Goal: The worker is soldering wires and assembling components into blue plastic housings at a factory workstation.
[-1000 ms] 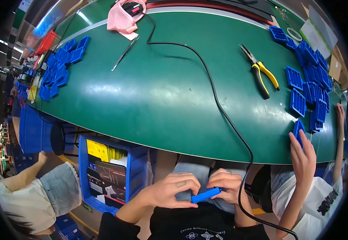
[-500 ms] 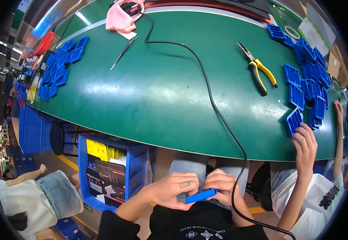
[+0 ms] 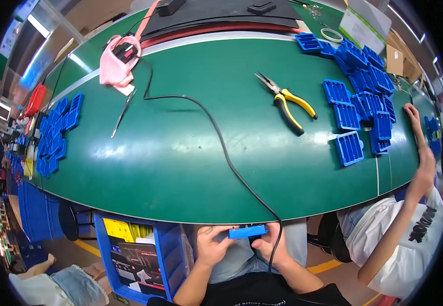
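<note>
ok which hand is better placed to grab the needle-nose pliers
Likely the right hand: the needle-nose pliers lie nearer it than the left hand, though both hold a blue plastic case.

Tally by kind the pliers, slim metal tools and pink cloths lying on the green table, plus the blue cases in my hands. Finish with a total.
Pliers: 1
Slim metal tool: 1
Pink cloth: 1
Blue case, held between left hand and right hand: 1
Total: 4
</note>
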`<state>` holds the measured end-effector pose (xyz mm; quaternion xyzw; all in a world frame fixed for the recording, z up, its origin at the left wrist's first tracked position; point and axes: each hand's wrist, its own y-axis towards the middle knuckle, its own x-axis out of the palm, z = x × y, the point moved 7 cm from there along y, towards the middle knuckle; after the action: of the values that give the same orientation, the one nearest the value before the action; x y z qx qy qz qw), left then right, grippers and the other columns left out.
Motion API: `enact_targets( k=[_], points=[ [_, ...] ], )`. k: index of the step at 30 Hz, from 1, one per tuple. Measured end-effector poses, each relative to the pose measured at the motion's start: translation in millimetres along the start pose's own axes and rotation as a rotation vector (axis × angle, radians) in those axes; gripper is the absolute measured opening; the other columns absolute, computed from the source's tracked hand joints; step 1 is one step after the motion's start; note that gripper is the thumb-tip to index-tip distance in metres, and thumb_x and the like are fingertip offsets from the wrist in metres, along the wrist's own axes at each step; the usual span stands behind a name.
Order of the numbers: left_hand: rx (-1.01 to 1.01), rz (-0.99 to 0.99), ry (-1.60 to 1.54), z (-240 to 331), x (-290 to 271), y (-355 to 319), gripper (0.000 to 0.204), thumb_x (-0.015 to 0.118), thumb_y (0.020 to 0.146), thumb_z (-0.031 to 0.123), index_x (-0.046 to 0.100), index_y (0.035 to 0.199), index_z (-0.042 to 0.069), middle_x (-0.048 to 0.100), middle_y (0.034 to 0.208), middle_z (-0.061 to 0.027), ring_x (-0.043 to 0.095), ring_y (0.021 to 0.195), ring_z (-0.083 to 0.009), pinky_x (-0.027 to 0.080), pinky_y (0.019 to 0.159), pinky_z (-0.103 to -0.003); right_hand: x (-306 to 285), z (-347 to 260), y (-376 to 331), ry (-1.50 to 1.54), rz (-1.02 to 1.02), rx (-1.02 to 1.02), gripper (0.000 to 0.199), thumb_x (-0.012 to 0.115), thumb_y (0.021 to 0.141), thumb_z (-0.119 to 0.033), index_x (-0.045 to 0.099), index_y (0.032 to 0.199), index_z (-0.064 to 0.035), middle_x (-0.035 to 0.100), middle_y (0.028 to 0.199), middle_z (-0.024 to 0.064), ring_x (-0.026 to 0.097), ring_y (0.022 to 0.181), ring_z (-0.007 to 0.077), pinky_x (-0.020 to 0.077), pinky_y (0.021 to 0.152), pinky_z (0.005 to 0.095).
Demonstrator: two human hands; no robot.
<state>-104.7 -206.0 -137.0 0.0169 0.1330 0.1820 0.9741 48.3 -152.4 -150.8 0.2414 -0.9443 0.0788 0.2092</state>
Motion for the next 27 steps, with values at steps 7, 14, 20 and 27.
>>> enact_targets(
  k=[7,14,20,27],
  points=[
    [-0.194,0.079,-0.446,-6,15,-4,0.053,0.077,0.076,0.014,0.052,0.119,-0.005,0.055,0.12,-0.0124,0.053,0.113,-0.0224,0.042,0.094,-0.034,9,4,4,-0.082,0.181,0.004,0.041,0.072,0.084,-0.032,0.059,0.104,0.0014,0.058,0.097,0.0034,0.052,0.087,0.0123,0.0439,0.078,0.0283],
    [-0.113,0.165,-0.505,-10,25,5,0.052,0.07,0.081,0.042,0.057,0.106,-0.002,0.058,0.104,-0.0072,0.055,0.095,-0.0202,0.044,0.085,-0.035,6,11,3,-0.078,0.206,-0.057,0.051,0.074,0.081,-0.04,0.062,0.106,0.0021,0.063,0.103,0.007,0.058,0.093,0.0155,0.0466,0.082,0.0305],
    [-0.094,0.302,-0.413,-1,31,9,0.063,0.061,0.082,0.057,0.06,0.098,-0.004,0.061,0.096,-0.008,0.059,0.088,-0.0182,0.048,0.077,-0.032,6,15,-1,-0.106,0.229,-0.018,0.057,0.075,0.078,-0.046,0.063,0.105,0.0022,0.065,0.104,0.0072,0.059,0.095,0.0164,0.0468,0.083,0.0312],
    [-0.149,0.341,-0.442,-7,32,-3,0.052,0.059,0.086,0.047,0.06,0.095,-0.004,0.062,0.095,-0.0103,0.059,0.086,-0.0193,0.048,0.077,-0.033,9,12,2,-0.083,0.231,-0.009,0.05,0.071,0.083,-0.04,0.063,0.109,0.0021,0.065,0.108,0.0111,0.06,0.1,0.0189,0.046,0.087,0.0323]
  ],
)
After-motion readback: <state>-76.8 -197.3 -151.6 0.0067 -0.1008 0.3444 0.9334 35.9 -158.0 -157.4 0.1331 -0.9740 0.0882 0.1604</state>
